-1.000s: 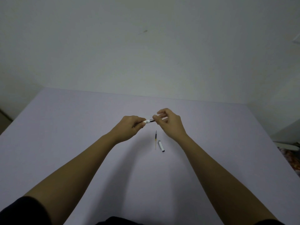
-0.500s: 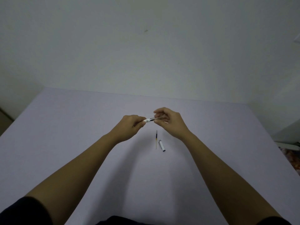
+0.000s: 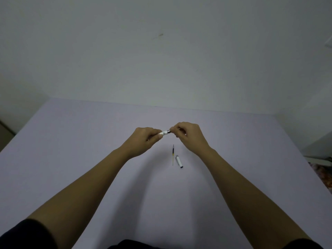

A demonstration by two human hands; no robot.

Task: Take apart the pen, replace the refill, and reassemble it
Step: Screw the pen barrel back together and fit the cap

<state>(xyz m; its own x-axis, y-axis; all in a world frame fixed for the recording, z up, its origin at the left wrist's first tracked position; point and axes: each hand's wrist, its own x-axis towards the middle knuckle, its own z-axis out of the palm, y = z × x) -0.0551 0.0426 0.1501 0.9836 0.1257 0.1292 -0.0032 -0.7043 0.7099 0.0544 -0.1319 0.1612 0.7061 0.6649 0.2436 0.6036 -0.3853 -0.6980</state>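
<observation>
I hold a pen above the middle of the lavender table (image 3: 75, 159). My left hand (image 3: 143, 141) grips the white pen barrel (image 3: 164, 133), of which only a short end shows. My right hand (image 3: 188, 135) pinches the dark tip section (image 3: 169, 131) at the barrel's right end; the rest of it is hidden by the fingers. On the table just below the hands lies a thin refill (image 3: 173, 155), dark at the far end and pale at the near end. Beside it, to the right, rests the white pen cap (image 3: 179, 161).
A plain pale wall rises behind the table's far edge. At the right edge, off the table, sit a white object (image 3: 321, 161) and patterned cloth (image 3: 323, 177). A dark strip shows at the far left (image 3: 4, 135).
My right hand has closed in toward the left hand, so less of the dark tip section shows between them. The refill and cap on the table have not moved.
</observation>
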